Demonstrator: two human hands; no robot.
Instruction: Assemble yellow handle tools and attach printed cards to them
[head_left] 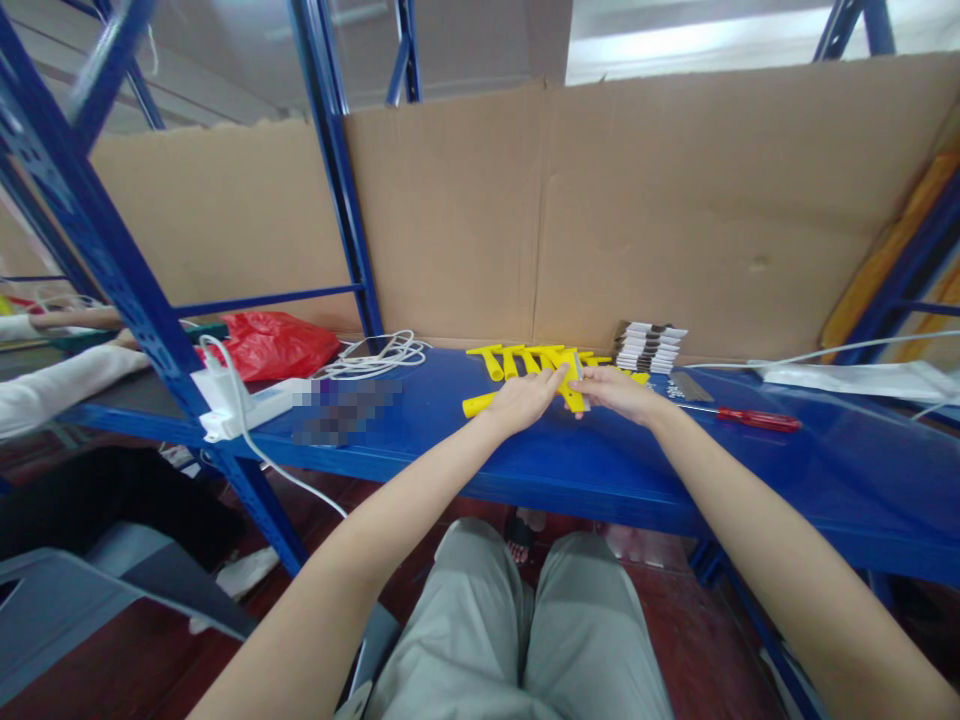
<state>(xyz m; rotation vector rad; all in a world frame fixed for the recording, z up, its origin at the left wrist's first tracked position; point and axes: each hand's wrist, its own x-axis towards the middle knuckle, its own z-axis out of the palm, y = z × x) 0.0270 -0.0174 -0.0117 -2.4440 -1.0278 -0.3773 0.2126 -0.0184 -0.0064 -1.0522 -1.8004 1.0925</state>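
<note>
My left hand (529,398) and my right hand (616,392) meet over the blue shelf, both closed on one yellow T-shaped plastic scraper handle (572,397). A pale strip lies along its side by the right fingers, too small to make out. Behind the hands, several more yellow T-shaped handles (492,362) lie in a row. Another yellow handle (478,405) lies left of my left hand, partly hidden by it. Right of the row stands a stack of white and dark flat pieces (651,348). Small metal bits and a thin grey plate (690,387) lie near my right wrist.
A red-handled screwdriver (757,419) lies to the right on the blue shelf (555,455). At left are a white power strip (277,402), coiled white cable (386,353) and red plastic bag (276,345). Cardboard (450,220) walls the back. Another person's sleeved arm (75,385) rests far left.
</note>
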